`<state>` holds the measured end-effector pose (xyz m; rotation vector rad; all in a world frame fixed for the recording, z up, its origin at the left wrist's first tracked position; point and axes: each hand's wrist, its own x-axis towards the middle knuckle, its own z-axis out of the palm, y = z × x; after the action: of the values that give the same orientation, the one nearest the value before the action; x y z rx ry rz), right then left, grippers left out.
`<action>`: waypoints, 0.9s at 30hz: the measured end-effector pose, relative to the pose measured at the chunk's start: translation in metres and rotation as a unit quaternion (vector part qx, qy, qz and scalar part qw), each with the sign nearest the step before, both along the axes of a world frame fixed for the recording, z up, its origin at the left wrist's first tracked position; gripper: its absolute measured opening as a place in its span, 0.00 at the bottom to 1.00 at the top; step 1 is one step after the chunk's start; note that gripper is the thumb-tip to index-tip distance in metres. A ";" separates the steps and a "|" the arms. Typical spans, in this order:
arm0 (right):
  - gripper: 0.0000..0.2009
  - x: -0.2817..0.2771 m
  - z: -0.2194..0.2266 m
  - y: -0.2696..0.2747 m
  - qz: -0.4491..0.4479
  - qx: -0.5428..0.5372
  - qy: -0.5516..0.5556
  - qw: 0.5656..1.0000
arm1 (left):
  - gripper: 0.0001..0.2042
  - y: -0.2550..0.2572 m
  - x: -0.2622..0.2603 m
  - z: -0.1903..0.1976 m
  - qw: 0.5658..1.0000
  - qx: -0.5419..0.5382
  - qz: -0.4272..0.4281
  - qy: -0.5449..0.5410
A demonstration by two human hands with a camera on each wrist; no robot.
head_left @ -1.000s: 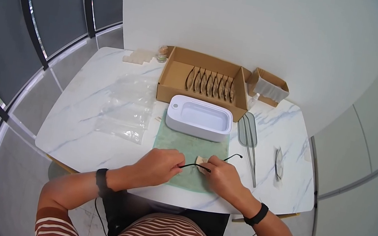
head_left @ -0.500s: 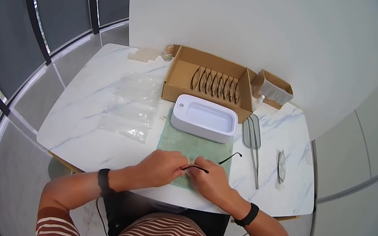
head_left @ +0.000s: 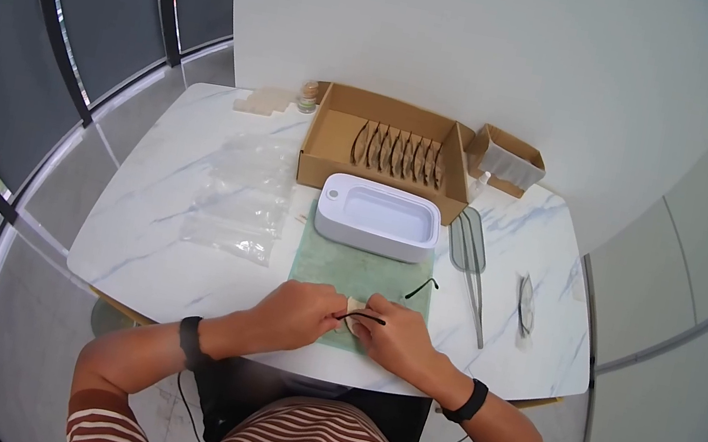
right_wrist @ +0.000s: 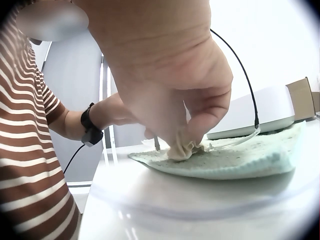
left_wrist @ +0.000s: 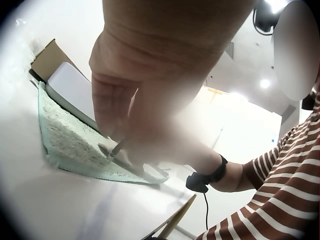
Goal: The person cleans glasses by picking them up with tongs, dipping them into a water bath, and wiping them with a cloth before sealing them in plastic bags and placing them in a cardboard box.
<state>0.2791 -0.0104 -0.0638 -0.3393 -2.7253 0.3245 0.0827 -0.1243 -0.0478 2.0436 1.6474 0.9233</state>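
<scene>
Over the near part of a green cloth, both hands hold a pair of glasses with dark temples. The left hand grips the frame at its left side. A cream cloth is pinched in the fingers of the right hand, against the glasses; its contact with the lens is hidden by the fingers. In the right wrist view one black temple rises beside the right hand. A white tub-shaped device stands on the green cloth's far part.
Behind the device, an open cardboard box holds several glasses in a row. Clear plastic bags lie at left. At right are a mesh strainer, tweezers, another pair of glasses and a small lined box.
The right hand has moved left, closer to the left hand, with the cream cloth. The far temple has shifted left and its angle has changed. The head view has swayed slightly.
</scene>
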 end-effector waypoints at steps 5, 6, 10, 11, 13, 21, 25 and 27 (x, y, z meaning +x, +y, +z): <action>0.09 0.005 0.003 0.004 -0.040 -0.001 -0.001 0.999 | 0.07 0.000 0.002 0.002 1.000 0.003 -0.001 0.007; 0.09 0.006 0.000 0.005 -0.026 0.017 -0.015 0.999 | 0.07 0.001 0.003 0.003 1.000 -0.001 -0.001 0.012; 0.07 0.006 0.001 0.005 -0.050 0.015 -0.008 0.999 | 0.06 0.002 0.004 0.002 1.000 0.003 0.001 0.010; 0.05 0.006 -0.006 0.008 -0.029 0.011 -0.003 1.000 | 0.06 0.002 0.005 0.003 1.000 -0.004 0.001 0.011; 0.03 0.006 -0.004 0.006 -0.014 0.006 0.004 1.000 | 0.06 0.003 0.006 0.005 1.000 -0.011 -0.003 0.014; 0.06 0.001 -0.002 -0.006 0.035 -0.052 0.011 0.998 | 0.07 0.006 0.007 0.004 1.000 0.000 -0.004 0.025; 0.06 0.004 -0.005 -0.003 0.037 -0.034 0.002 0.999 | 0.07 0.007 0.008 0.006 0.999 -0.008 -0.005 0.032; 0.06 0.009 0.003 0.003 0.013 -0.013 0.006 1.000 | 0.06 0.006 0.008 0.008 0.999 -0.007 -0.005 0.032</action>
<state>0.2877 -0.0078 -0.0605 -0.3066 -2.7176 0.3671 0.0905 -0.1181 -0.0402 2.0897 1.6707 0.8489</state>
